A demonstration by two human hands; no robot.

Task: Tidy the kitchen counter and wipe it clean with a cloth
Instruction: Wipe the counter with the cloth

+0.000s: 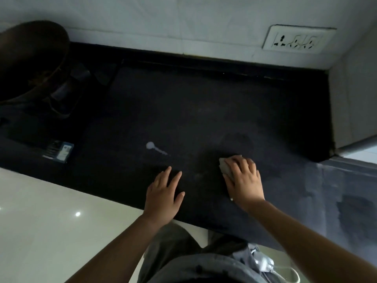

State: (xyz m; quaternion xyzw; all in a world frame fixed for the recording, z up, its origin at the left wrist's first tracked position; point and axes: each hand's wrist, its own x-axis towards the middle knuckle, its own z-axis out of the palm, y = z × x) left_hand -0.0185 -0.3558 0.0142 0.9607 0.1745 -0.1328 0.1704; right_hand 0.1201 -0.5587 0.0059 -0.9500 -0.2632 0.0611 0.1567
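Note:
The black counter (183, 111) fills the middle of the view. My right hand (243, 178) presses flat on a small grey cloth (224, 167), which lies on the counter near its front edge; most of the cloth is hidden under my palm. My left hand (163, 196) rests flat on the counter's front edge, fingers apart, holding nothing. A white smear with a streak (154, 148) marks the counter just beyond my left hand. A darker damp patch (237, 139) shows past the cloth.
A dark round pan (30, 58) sits on a black stove (67, 92) at the far left. A small blue packet (59, 153) lies near the front left. White tiled wall with a socket plate (298, 40) runs behind; a wall corner (350, 111) closes the right.

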